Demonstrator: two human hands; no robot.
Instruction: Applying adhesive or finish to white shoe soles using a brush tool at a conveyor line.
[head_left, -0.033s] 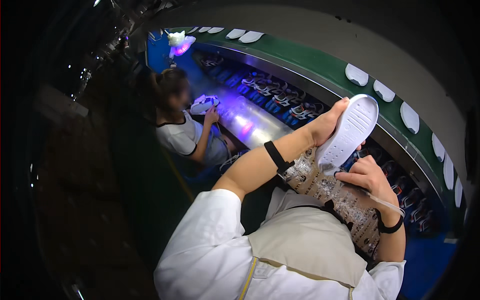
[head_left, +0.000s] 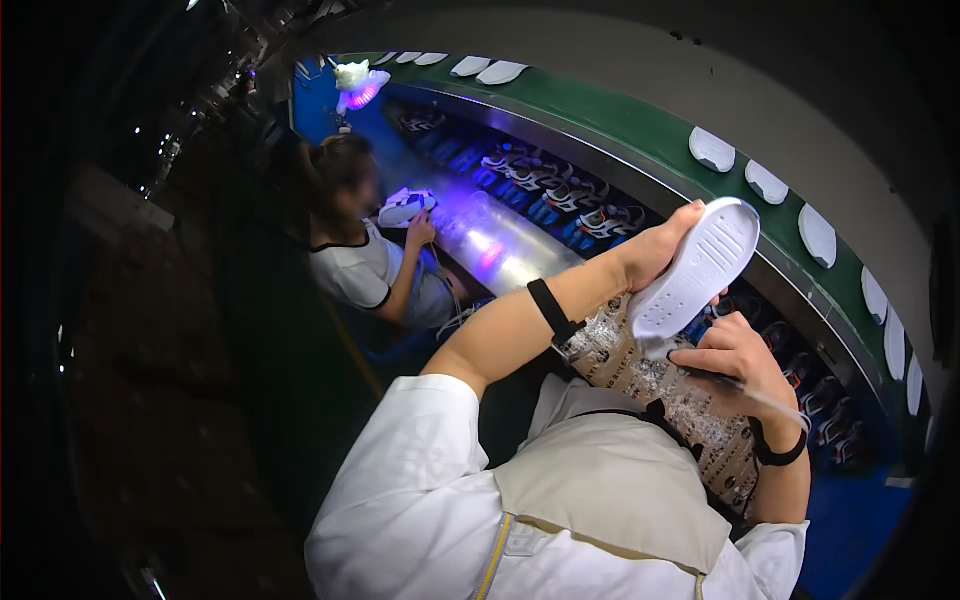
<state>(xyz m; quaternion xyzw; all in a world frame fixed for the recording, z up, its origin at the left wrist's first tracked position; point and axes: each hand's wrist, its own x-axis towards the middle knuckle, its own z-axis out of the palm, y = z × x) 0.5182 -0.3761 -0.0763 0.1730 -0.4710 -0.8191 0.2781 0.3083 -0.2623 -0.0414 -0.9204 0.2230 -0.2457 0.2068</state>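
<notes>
A white shoe sole [head_left: 697,265] is held up in my left hand [head_left: 661,244], whose fingers wrap around its far edge. The sole's ridged, dotted bottom faces me. My right hand [head_left: 744,356] is closed on a slim dark-handled brush [head_left: 709,375] just below the sole's lower end. Its pale bristles are small and blurred, and I cannot tell whether they touch the sole. A clear tube [head_left: 775,407] runs back from the brush along my right wrist. Beneath both hands lies a surface wrapped in patterned brown tape [head_left: 625,365].
Beyond my hands, a green conveyor belt [head_left: 640,115] carries several white soles [head_left: 712,149]. Under it, shoe uppers [head_left: 562,193] stand in rows. To the left, a seated co-worker [head_left: 360,265] holds a white shoe [head_left: 406,207] beside a lit metal surface [head_left: 500,240].
The sole has tilted slightly, its lower end coming away from the brush tip. My right hand stays almost in place. On the belt, the soles have shifted very slightly.
</notes>
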